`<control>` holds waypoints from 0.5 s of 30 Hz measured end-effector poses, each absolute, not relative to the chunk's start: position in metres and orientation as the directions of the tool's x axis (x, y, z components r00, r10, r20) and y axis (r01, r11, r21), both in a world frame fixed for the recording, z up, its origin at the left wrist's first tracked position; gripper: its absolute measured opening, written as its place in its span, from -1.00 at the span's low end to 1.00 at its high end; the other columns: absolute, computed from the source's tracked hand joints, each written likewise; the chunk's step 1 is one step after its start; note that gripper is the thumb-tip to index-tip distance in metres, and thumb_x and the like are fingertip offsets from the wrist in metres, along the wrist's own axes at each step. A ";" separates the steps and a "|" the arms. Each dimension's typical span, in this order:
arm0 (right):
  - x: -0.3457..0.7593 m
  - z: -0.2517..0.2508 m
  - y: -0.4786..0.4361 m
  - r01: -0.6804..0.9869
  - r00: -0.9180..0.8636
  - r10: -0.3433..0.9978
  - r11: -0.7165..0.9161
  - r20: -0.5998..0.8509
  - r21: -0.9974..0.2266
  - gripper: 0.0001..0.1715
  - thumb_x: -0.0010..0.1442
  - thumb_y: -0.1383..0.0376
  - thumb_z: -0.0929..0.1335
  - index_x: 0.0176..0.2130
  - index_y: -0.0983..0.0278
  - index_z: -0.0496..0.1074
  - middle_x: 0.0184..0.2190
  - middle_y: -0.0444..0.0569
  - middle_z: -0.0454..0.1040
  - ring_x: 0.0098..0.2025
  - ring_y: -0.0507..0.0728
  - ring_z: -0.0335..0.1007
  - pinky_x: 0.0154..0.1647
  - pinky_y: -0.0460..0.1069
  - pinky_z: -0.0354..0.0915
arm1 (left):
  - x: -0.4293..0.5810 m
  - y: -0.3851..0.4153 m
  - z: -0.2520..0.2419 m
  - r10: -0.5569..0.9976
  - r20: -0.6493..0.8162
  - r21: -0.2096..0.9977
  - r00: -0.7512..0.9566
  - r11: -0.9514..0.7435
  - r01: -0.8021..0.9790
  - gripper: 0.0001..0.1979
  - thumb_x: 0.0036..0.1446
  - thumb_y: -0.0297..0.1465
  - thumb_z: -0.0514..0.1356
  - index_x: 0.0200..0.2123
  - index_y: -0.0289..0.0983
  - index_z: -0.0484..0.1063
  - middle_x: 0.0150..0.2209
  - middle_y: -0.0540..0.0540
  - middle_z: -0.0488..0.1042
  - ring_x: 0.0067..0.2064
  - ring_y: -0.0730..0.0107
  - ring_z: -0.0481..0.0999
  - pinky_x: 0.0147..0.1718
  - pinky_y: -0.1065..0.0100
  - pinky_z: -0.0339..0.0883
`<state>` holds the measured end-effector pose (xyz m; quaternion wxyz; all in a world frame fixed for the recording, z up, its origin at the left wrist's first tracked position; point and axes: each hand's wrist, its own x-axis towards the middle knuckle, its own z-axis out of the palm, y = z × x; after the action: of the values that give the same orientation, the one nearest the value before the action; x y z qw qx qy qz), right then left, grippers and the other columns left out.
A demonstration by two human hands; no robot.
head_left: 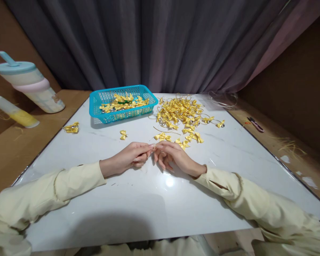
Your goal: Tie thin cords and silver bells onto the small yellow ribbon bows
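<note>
My left hand (pixel 134 155) and my right hand (pixel 173 155) meet at the fingertips over the middle of the white table. Thumb and forefinger of each are pinched together; whatever they hold there is too small or hidden to make out. The other fingers of my right hand curl loosely below. Just beyond my right hand lie several yellow ribbon bows (pixel 162 137), and a thin cord (pixel 165 131) lies behind them. A single yellow bow (pixel 123 134) rests beyond my left hand. Farther back is a heap of yellow bows with small silver bells and cord loops (pixel 180 110).
A blue plastic basket (pixel 92 106) with more bows stands at the back left. At left are a tumbler (pixel 34 85), a yellow-and-white roll (pixel 16 112) and a small bundle of bows (pixel 72 128). Snips (pixel 255 124) and cord scraps (pixel 290 147) lie right, and a curtain (pixel 149 42) hangs behind.
</note>
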<state>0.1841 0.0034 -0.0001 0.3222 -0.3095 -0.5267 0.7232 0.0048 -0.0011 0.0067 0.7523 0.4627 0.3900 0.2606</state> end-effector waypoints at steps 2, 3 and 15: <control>0.184 0.002 0.005 -0.168 -0.623 0.773 -0.285 -0.122 -0.944 -0.69 0.21 0.16 0.24 -0.38 0.37 0.31 -0.59 -0.10 0.37 -0.72 -0.05 0.24 -0.88 -0.22 0.03 | 0.005 -0.001 0.007 0.753 -0.349 0.900 0.557 0.434 -0.024 -0.64 0.18 -0.24 0.11 -0.59 -0.29 0.16 -0.76 0.18 -0.05 -0.70 0.64 -0.14 -0.69 0.49 -0.20; 0.185 0.002 0.005 -0.171 -0.644 0.754 -0.309 -0.131 -0.935 -0.65 0.23 0.13 0.23 -0.38 0.38 0.32 -0.60 -0.10 0.37 -0.72 -0.05 0.24 -0.88 -0.21 0.05 | 0.005 -0.001 0.007 0.752 -0.349 0.901 0.559 0.434 -0.021 -0.63 0.18 -0.23 0.11 -0.59 -0.29 0.15 -0.76 0.18 -0.04 -0.70 0.64 -0.14 -0.69 0.49 -0.19; 0.185 -0.006 0.006 -0.047 -0.745 0.660 -0.204 -0.102 -0.978 -0.62 0.26 0.11 0.24 -0.41 0.36 0.31 -0.74 -0.21 0.31 -0.79 -0.10 0.14 -0.85 -0.24 0.04 | 0.003 0.001 0.004 0.708 -0.330 0.915 0.624 0.402 0.028 -0.59 0.16 -0.22 0.11 -0.65 -0.29 0.14 -0.77 0.16 -0.03 -0.71 0.64 -0.09 -0.69 0.49 -0.18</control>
<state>0.1853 0.0062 -0.0057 0.2418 -0.2631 -0.5826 0.7301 0.0026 0.0010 0.0036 0.7513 0.4977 0.3696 0.2263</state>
